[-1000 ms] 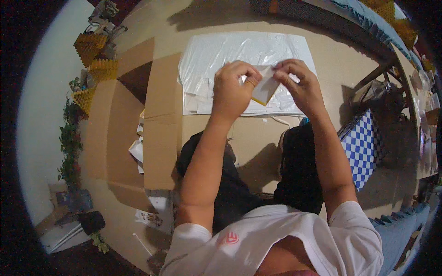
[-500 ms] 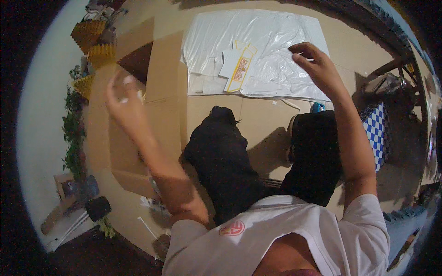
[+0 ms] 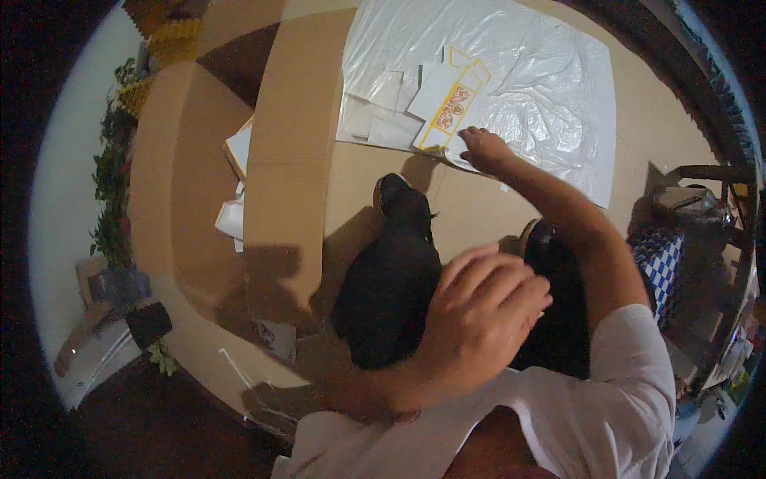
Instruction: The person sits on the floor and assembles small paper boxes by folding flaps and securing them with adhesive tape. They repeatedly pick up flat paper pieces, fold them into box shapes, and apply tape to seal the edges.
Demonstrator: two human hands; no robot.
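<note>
My left hand is raised close in front of my chest, above my thighs. Its fingers are curled together with the back of the hand up, hiding whatever is inside them. My right hand reaches forward to the lower edge of a flat white carton blank with yellow borders and red print. Thumb and fingers there are apart, close beside the blank's lower right side. The blank lies on a stack of white sheets under clear plastic film.
A large open cardboard box stands on the left, with small white-and-yellow cartons inside. Flat cardboard covers the floor. On the right are a blue-and-white checked bag and dark furniture. Potted plants line the left wall.
My left hand has swung from over the cardboard box to in front of my chest. My right hand has come down and left to the carton blank. The whole view has shifted.
</note>
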